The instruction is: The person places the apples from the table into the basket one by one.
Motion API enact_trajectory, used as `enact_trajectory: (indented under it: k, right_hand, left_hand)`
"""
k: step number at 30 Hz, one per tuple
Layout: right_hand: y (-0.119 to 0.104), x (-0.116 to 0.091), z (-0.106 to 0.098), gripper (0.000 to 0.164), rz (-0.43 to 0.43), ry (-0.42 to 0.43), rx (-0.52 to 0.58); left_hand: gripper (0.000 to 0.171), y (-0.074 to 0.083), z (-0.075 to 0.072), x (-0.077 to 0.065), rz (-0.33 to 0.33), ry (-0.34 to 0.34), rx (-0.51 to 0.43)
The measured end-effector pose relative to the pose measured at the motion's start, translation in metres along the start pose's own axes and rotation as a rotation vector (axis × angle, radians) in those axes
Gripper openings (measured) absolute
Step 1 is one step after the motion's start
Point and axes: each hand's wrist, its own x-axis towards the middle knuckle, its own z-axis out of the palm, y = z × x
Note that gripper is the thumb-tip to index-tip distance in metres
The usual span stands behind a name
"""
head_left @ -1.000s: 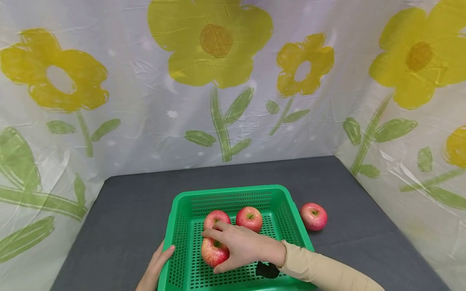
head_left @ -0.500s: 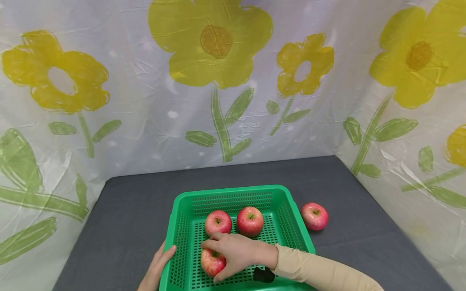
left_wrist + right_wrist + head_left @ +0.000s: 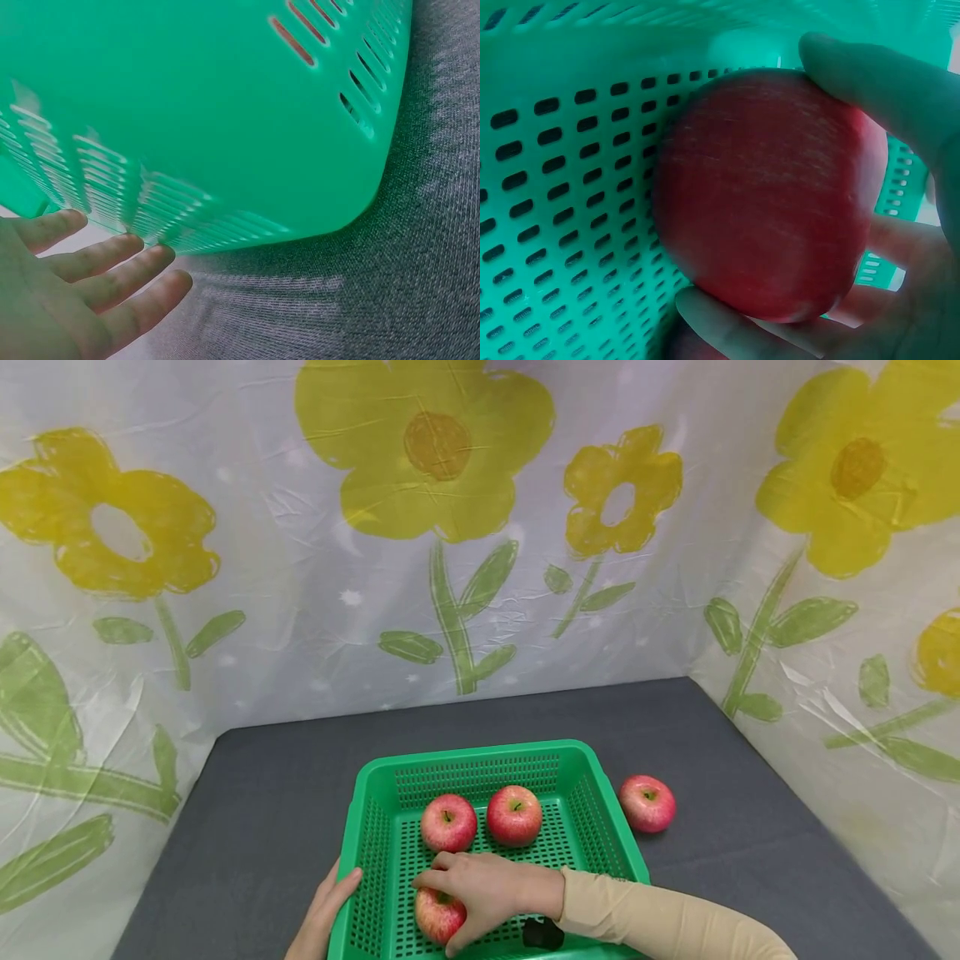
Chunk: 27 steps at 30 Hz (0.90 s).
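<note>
A green plastic basket (image 3: pixel 491 752) with slotted walls holds several red apples. My right hand (image 3: pixel 487 887) is inside it and grips the nearest apple (image 3: pixel 435 917), thumb on one side and fingers curled round the other. In the right wrist view this apple (image 3: pixel 765 195) is close over the perforated floor. Behind it sit two more apples, one on the left (image 3: pixel 448 823) and one on the right (image 3: pixel 514 817). At the basket's left side is my left hand (image 3: pixel 321 917), its thumb over the rim. In the left wrist view its fingers (image 3: pixel 112 277) extend straight along the outer wall.
Outside the basket, just right of its wall, another red apple (image 3: pixel 647 804) lies on the dark grey tabletop (image 3: pixel 285 793). A pale curtain (image 3: pixel 300 610) with yellow flowers hangs behind the table and along its sides.
My right hand has moved the gripped apple a little toward me, widening the gap to the two apples behind. My left hand and the basket stay in nearly the same place.
</note>
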Motion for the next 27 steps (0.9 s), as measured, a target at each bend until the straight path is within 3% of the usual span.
enact_trajectory:
  k: [8,17,21,27]
  right_hand:
    - [0.000,-0.001,0.000,0.073,0.003,0.001,-0.030]
    - [0.003,-0.003,-0.001,0.079,-0.015,-0.025,-0.077]
    - [0.002,-0.005,-0.007,0.075,-0.019,0.000,-0.090]
    - [-0.005,-0.021,-0.037,0.052,-0.012,0.127,-0.088]
  left_hand:
    - [0.064,0.002,0.001,0.000,-0.019,0.003,-0.004]
    - [0.059,-0.002,0.000,-0.002,0.104,-0.013,0.045]
    - [0.058,-0.001,-0.001,-0.002,0.093,-0.029,0.025]
    - [0.064,0.001,0.000,0.000,-0.006,0.016,0.033]
